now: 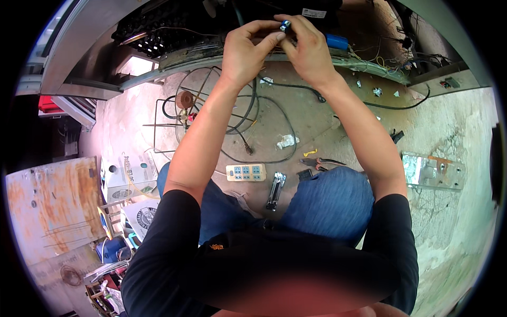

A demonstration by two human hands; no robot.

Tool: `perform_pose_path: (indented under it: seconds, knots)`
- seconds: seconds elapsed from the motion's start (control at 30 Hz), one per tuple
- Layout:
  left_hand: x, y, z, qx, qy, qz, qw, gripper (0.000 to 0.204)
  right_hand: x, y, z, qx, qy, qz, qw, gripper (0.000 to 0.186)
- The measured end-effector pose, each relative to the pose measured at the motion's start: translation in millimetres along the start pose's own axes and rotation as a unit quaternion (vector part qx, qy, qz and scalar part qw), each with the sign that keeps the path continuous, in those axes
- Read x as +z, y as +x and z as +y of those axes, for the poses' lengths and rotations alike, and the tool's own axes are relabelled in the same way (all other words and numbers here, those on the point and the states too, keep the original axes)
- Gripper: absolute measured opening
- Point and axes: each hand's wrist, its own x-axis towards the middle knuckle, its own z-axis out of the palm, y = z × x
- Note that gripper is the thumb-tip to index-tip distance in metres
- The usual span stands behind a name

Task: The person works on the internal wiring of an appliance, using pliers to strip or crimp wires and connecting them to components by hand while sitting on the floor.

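Note:
Both my arms reach forward to the open base of a metal cabinet (195, 56). My left hand (245, 53) and my right hand (307, 50) meet there, fingertips almost touching. Between them is a small dark piece with blue, shiny spots (285, 25), too small to name. My left thumb and fingers pinch close under it, and the right fingers curl round it from the other side. Just right of my right hand lies a blue cylinder (337, 42). Loose thin wires (377, 66) run along the cabinet's lower edge. Black finned coils (142, 31) fill the cabinet's left part.
On the floor before me lie a power strip (245, 173), pliers (322, 162), a black-and-silver packet (275, 191) and looping black cables (290, 134). A brass valve with a brown knob (185, 100) stands by a wire frame at left. A metal plate (433, 171) lies at right.

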Motion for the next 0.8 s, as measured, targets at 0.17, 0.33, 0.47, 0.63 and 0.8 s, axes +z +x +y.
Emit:
perform_pose_path:
  seconds: [0.17, 0.33, 0.47, 0.63, 0.8]
  knots:
    - [-39, -5, -3, 0.053, 0.026, 0.102, 0.993, 0.018, 15, 8, 29, 0.122, 0.139, -0.044, 0.982, 0.03]
    - [-82, 23, -39, 0.06, 0.184, 0.089, 0.977, 0.023, 32, 27, 34, 0.198, 0.233, -0.06, 0.95, 0.024]
    - [-85, 68, -65, 0.087, 0.151, -0.077, 0.982, 0.019, 66, 28, 76, 0.23, 0.35, -0.115, 0.901, 0.026]
    - [-69, 97, -78, -0.186, -0.036, -0.169, 0.967, 0.033, 95, 32, 85, 0.327, 0.416, -0.125, 0.839, 0.028]
    - [-76, 117, -121, -0.239, -0.167, -0.168, 0.942, 0.024, 134, 41, 101, 0.407, 0.552, -0.013, 0.728, 0.021]
